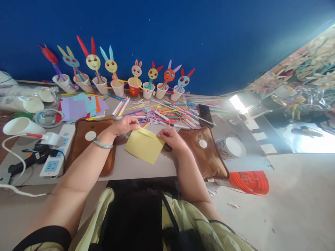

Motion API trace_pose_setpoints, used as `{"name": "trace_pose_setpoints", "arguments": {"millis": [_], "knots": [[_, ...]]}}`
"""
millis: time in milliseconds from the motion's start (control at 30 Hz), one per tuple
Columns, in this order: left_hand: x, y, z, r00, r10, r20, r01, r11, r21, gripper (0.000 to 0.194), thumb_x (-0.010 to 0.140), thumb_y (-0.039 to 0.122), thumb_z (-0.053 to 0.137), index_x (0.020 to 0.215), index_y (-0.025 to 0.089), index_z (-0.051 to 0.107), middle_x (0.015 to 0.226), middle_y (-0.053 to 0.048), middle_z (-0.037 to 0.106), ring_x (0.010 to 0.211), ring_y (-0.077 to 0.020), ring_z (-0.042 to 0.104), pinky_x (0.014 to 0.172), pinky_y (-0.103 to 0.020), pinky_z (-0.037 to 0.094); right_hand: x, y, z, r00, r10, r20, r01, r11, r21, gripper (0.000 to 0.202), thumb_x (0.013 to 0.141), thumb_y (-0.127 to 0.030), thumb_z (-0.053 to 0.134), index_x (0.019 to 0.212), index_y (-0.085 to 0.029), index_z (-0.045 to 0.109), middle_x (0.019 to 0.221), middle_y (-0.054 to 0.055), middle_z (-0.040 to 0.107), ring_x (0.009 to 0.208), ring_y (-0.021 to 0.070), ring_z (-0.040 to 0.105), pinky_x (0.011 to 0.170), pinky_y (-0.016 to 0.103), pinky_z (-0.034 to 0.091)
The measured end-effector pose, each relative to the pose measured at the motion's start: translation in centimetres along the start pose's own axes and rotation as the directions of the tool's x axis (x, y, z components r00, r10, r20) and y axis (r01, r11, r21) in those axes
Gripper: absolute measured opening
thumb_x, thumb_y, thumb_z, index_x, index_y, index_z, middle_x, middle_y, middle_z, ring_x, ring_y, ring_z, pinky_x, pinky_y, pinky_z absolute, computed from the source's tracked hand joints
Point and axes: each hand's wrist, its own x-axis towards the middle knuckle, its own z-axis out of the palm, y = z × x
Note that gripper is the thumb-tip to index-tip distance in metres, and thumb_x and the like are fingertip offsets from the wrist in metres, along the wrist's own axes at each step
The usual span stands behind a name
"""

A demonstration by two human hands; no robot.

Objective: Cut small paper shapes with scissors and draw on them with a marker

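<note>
Pinching yellow paper (pixel 143 148) | left grip (pixel 127 124), right grip (pixel 169 137) | brown pouch (pixel 80 139) partly hidden (left forearm (pixel 87 160) across it)

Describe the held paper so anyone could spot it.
Below the blue wall is a grey table. Between its two brown pouches, find the yellow sheet, pinched by the left hand and right hand. Unlike the piled coloured sheets farther left, it is held.

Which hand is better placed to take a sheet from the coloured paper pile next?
Probably the left hand: the coloured paper pile lies on that side, nearer to it than to the right hand. Both pinch the yellow paper, so the left would need to let go first.
</note>
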Motion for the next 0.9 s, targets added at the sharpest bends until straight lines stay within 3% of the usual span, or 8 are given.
{"name": "trace_pose_setpoints", "arguments": {"millis": [133, 333, 533, 700, 833, 900], "knots": [[0.0, 0.4, -0.4, 0.997, -0.030, -0.077, 0.028, 0.999, -0.028, 0.023, 0.064, 0.036, 0.071, 0.064, 0.014, 0.061, 0.054, 0.004, 0.054, 0.050, -0.0065, 0.044, 0.051, -0.019, 0.035, 0.3, 0.3, -0.4, 0.990, -0.004, -0.142, 0.011, 0.999, 0.053, 0.040, 0.074, -0.056, 0.070, 0.070, -0.018, 0.060, 0.062, -0.002, 0.056, 0.055, 0.0090, 0.043, 0.051, 0.023, 0.033], [0.1, 0.1, -0.3, 0.995, -0.052, -0.089, 0.041, 0.991, -0.125, 0.032, 0.062, 0.041, 0.080, 0.070, 0.013, 0.064, 0.060, 0.001, 0.063, 0.055, -0.0086, 0.054, 0.054, -0.020, 0.042, 0.6, 0.4, -0.3, 0.936, 0.064, -0.347, -0.026, 0.993, 0.113, 0.047, 0.065, -0.059, 0.077, 0.060, -0.021, 0.049, 0.052, -0.004, 0.047, 0.048, 0.0082, 0.036, 0.044, 0.023, 0.027], [0.8, -1.0, -0.7, 0.973, -0.080, -0.214, 0.029, 0.972, -0.233, 0.047, 0.049, 0.046, 0.090, 0.068, 0.013, 0.062, 0.058, 0.001, 0.063, 0.052, -0.0095, 0.056, 0.053, -0.022, 0.044, 0.6, 0.5, -0.6, 0.930, 0.049, -0.365, 0.011, 0.987, 0.162, 0.044, 0.069, -0.059, 0.074, 0.065, -0.021, 0.053, 0.054, -0.003, 0.049, 0.049, 0.0090, 0.041, 0.045, 0.023, 0.031], [0.9, -0.9, -1.0, 0.945, -0.074, -0.320, -0.020, 0.960, -0.281, 0.052, 0.052, 0.054, 0.088, 0.070, 0.014, 0.060, 0.058, 0.001, 0.059, 0.048, -0.0067, 0.051, 0.047, -0.019, 0.038, 0.5, 0.3, -0.7, 0.918, 0.027, -0.395, 0.026, 0.991, 0.129, 0.041, 0.071, -0.060, 0.072, 0.070, -0.021, 0.057, 0.054, -0.003, 0.049, 0.049, 0.0102, 0.041, 0.044, 0.024, 0.032], [0.6, -0.6, -0.6, 0.975, -0.076, -0.208, 0.003, 0.944, -0.331, 0.058, 0.058, 0.053, 0.087, 0.096, 0.015, 0.066, 0.080, -0.001, 0.066, 0.048, -0.0028, 0.045, 0.043, -0.017, 0.028, 0.5, 0.2, -0.5, 0.916, 0.005, -0.401, 0.043, 0.993, 0.110, 0.040, 0.070, -0.057, 0.073, 0.069, -0.021, 0.057, 0.055, -0.003, 0.051, 0.050, 0.0101, 0.043, 0.046, 0.025, 0.036], [0.5, -0.7, -0.3, 0.991, -0.074, -0.107, 0.038, 0.950, -0.308, 0.055, 0.059, 0.049, 0.087, 0.097, 0.015, 0.067, 0.080, -0.002, 0.065, 0.049, -0.0028, 0.043, 0.042, -0.017, 0.024, 0.6, 0.3, -0.4, 0.922, -0.005, -0.387, 0.049, 0.993, 0.103, 0.041, 0.069, -0.058, 0.073, 0.068, -0.020, 0.058, 0.057, -0.003, 0.053, 0.050, 0.0099, 0.044, 0.048, 0.025, 0.038]]}}
